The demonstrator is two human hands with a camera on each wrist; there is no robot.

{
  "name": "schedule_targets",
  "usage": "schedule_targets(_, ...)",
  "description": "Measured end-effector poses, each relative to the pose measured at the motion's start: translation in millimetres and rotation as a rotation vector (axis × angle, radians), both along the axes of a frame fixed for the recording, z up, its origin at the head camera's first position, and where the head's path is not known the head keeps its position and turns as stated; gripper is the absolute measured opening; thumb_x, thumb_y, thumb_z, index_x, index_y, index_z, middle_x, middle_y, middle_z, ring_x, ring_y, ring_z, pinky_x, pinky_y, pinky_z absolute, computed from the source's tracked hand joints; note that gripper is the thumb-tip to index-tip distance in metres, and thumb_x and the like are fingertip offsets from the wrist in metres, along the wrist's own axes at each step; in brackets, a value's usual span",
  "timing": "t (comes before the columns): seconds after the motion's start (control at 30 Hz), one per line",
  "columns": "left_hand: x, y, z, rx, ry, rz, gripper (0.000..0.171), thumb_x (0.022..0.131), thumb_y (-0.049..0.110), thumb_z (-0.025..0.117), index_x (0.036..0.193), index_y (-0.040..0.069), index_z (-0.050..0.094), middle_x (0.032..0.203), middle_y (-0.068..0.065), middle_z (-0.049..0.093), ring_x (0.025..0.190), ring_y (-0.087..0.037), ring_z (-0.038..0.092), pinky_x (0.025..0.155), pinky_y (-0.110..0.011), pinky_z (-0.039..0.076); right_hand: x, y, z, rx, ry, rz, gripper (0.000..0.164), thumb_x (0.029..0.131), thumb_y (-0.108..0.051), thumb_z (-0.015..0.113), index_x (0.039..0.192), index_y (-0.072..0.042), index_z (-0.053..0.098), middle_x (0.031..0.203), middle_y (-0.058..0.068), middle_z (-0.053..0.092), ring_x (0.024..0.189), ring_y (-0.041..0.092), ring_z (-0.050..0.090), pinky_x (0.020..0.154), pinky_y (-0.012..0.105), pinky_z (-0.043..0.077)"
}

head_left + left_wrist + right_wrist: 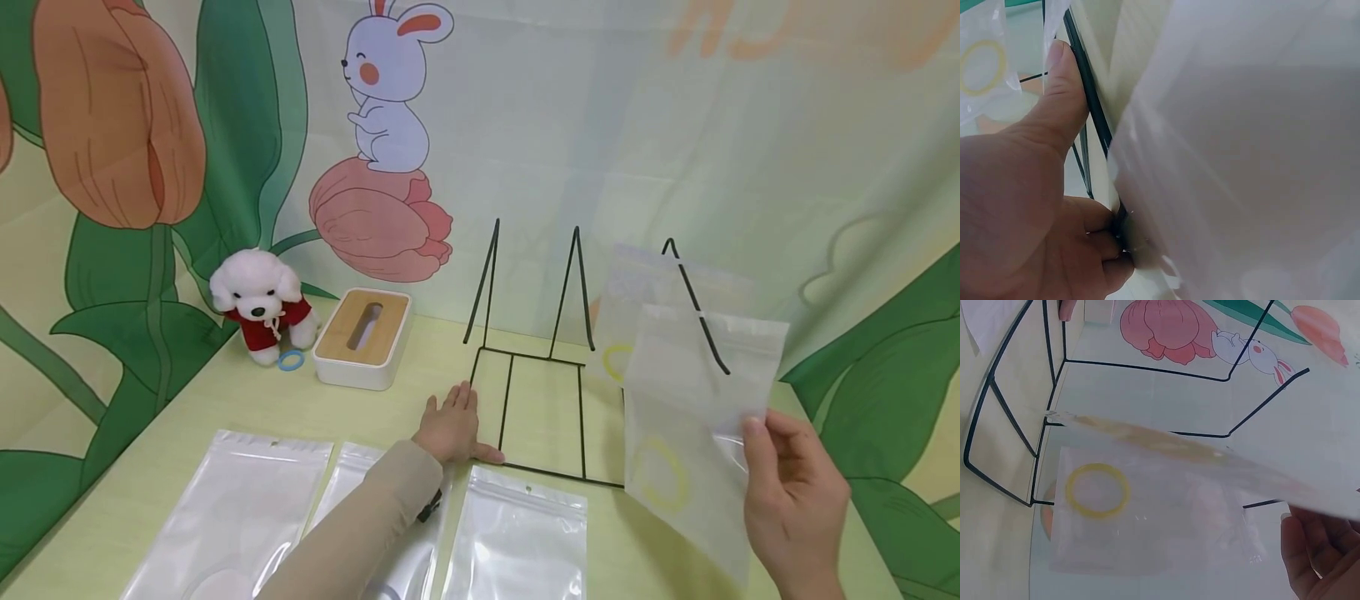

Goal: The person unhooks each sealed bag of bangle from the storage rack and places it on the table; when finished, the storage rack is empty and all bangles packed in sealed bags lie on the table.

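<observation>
A black wire rack (506, 408) with three upright hooks stands on the table. My left hand (452, 429) rests on its base's left front corner, fingers stretched along the side and thumb along the front bar. At right, my right hand (795, 492) pinches the edge of a clear zip bag (693, 400) between thumb and fingers. A yellow ring (663, 475) shows in it. The right-hand hook (712, 342) appears to pass through this bag's top. Behind it, another zip bag (1166, 531) with a yellow ring (1097, 490) hangs on the same hook.
Flat zip bags lie along the table front: one left (240, 500), one under the left forearm (360, 458), one right (517, 533). A plush dog (258, 292), a blue ring (291, 360) and a wooden-lidded tissue box (363, 333) stand back left. A printed curtain (525, 125) hangs behind.
</observation>
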State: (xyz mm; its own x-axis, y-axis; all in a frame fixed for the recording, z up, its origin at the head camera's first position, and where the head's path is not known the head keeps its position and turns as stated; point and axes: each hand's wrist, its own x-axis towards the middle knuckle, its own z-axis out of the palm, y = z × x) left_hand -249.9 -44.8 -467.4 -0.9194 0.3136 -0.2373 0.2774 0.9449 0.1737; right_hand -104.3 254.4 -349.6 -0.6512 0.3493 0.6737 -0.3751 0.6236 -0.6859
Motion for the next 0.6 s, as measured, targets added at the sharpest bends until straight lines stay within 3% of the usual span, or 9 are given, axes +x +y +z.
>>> schedule_targets(0.6,-0.3,-0.7,0.0,0.004,-0.012,-0.001,0.120,0.073,0.074,0.061,0.153,-0.003,0.017,0.160,-0.018,0.011,0.147,-0.029,0.012,0.114,-0.055,0.016,9.4,-5.2,5.4,-0.002,0.016,0.020,0.016,0.093,0.004,0.060,0.104,0.014,0.065,0.089,-0.015,0.067,0.072,0.000,0.064,0.065,0.011,0.050)
